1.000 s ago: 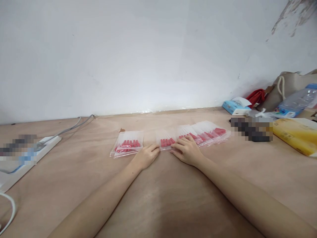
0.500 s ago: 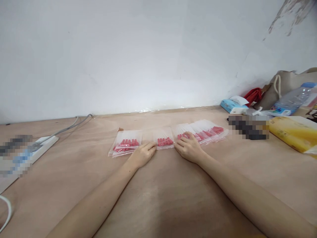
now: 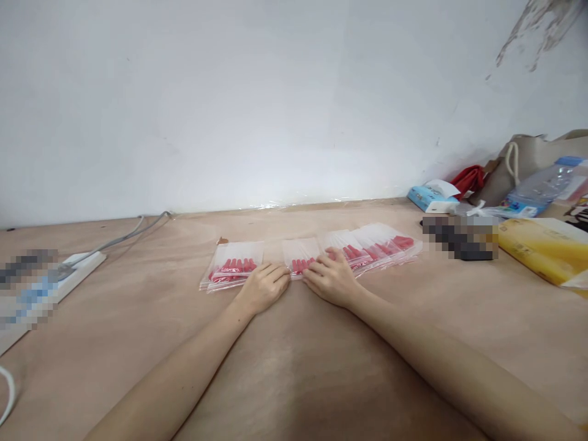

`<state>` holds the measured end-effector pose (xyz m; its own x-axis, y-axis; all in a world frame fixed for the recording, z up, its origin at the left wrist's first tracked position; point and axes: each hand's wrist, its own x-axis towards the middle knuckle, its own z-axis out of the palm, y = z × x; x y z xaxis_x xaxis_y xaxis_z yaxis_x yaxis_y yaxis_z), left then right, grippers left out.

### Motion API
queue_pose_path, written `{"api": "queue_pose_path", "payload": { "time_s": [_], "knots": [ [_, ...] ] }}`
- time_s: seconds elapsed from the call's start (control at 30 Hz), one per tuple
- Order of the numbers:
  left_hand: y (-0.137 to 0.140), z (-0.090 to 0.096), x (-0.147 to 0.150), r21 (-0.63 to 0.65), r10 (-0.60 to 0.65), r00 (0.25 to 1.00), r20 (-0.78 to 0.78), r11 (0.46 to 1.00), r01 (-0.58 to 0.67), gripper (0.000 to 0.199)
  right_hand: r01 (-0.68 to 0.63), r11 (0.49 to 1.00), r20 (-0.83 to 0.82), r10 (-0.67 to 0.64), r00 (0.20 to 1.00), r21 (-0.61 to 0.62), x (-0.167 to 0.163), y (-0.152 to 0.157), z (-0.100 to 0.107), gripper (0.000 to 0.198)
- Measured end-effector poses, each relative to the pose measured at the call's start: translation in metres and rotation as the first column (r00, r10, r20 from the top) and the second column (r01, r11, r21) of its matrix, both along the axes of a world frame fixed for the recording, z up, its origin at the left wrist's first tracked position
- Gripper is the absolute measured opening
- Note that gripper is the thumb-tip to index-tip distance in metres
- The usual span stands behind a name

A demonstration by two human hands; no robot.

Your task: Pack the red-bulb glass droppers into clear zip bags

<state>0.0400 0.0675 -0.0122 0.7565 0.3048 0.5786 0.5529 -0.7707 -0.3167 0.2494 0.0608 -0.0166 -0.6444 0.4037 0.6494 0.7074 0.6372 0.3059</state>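
Observation:
A clear zip bag with several small red pieces inside lies flat on the table between my hands, its seal edge toward me. My left hand is closed at the bag's near left corner, fingers bent and together. My right hand has its fingers curled over the near right corner, hiding part of the edge and some red pieces. Just left of my left hand is a pile of similar filled bags. Beyond my right hand, more filled bags overlap in a fanned row.
On the left lies a white power strip with a grey cable. To the right are a yellow packet, a blue tissue pack, a plastic bottle and a beige bag. A white wall borders the table's back.
My right hand has moved left, from the fanned bags onto the right part of the middle bag. My left hand stays at the bag's left corner.

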Motion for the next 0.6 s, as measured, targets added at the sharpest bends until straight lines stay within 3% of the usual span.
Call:
{"api": "queue_pose_path", "payload": {
  "time_s": [0.23, 0.6],
  "knots": [
    [-0.003, 0.005, -0.002, 0.022, 0.028, 1.0, -0.005, 0.999, -0.028, 0.018, -0.08, 0.992, 0.078, 0.072, 0.994, 0.097, -0.034, 0.008, -0.004, 0.026],
    [-0.009, 0.007, -0.005, -0.001, 0.064, 0.993, 0.096, 0.998, -0.064, 0.017, 0.01, 0.99, 0.113, -0.026, 0.993, 0.141, 0.006, 0.008, -0.005, 0.023]
  ]
}}
